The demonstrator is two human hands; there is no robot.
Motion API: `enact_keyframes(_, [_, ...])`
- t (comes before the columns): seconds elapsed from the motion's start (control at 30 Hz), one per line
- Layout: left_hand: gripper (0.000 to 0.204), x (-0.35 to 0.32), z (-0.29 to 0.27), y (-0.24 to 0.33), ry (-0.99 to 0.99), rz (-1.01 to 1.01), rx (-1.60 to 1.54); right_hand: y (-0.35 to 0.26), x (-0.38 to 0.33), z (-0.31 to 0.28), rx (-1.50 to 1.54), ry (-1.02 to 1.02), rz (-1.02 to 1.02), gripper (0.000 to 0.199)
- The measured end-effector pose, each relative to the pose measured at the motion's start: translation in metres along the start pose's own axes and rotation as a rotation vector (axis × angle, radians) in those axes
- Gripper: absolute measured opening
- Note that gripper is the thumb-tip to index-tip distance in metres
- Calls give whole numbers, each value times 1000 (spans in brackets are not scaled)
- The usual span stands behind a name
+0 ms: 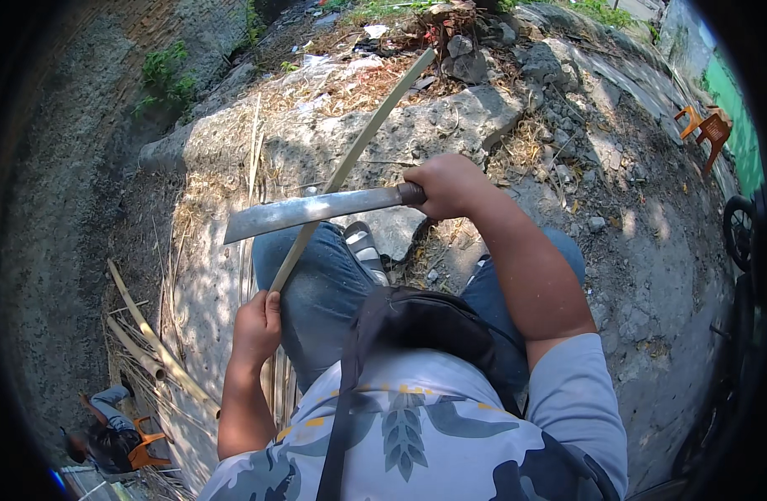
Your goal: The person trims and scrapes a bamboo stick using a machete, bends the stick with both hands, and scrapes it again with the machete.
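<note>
My right hand (452, 185) is closed around the dark handle of a machete (317, 211), whose broad grey blade points left across my lap. Beneath the blade runs a long, pale bamboo strip (363, 144), slanting from my left knee up to the far right. My left hand (256, 324) grips the strip's near end, thumb on top, beside my left thigh. Blade and strip cross just above my knee; whether they touch I cannot tell.
Bamboo poles (158, 342) and thin strips lie on the ground at left. A person (108, 438) sits on an orange chair (148, 447) at lower left. Broken concrete (459, 117) and rubble spread ahead. Another orange chair (708, 132) stands far right, near a wheel (739, 232). A black bag (434, 321) rests on my lap.
</note>
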State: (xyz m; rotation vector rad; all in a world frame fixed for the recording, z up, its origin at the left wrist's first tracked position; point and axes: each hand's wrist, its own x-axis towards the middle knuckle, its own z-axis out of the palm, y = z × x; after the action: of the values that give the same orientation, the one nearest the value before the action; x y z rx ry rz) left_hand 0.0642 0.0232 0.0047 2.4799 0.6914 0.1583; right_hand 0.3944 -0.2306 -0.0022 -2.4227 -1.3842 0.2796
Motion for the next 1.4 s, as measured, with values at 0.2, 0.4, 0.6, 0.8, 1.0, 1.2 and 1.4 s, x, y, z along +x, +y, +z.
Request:
enact_keyframes(0.2, [40, 0, 1, 6, 4, -6, 0, 26, -3, 9, 207, 72, 249, 25])
enact_keyframes(0.4, [39, 1, 0, 3, 8, 10, 33, 3, -1, 9, 74, 75, 154, 19])
enact_keyframes(0.6, [39, 0, 1, 1, 16, 18, 58, -23, 0, -1, -76, 9, 17, 14])
enact_keyframes(0.8, [39, 1, 1, 4, 16, 22, 42, 34, 5, 9, 165, 154, 293, 25])
enact_keyframes(1.0, [40, 2, -4, 5, -13, 26, 60, 42, -1, 9, 267, 139, 328, 28])
enact_keyframes(1.2, [41, 3, -4, 6, -12, 19, 61, 0, 0, 4, 68, 21, 135, 18])
enact_keyframes(1.4, [42, 2, -1, 5, 7, 20, 47, -19, 2, 0, -78, -66, 28, 23])
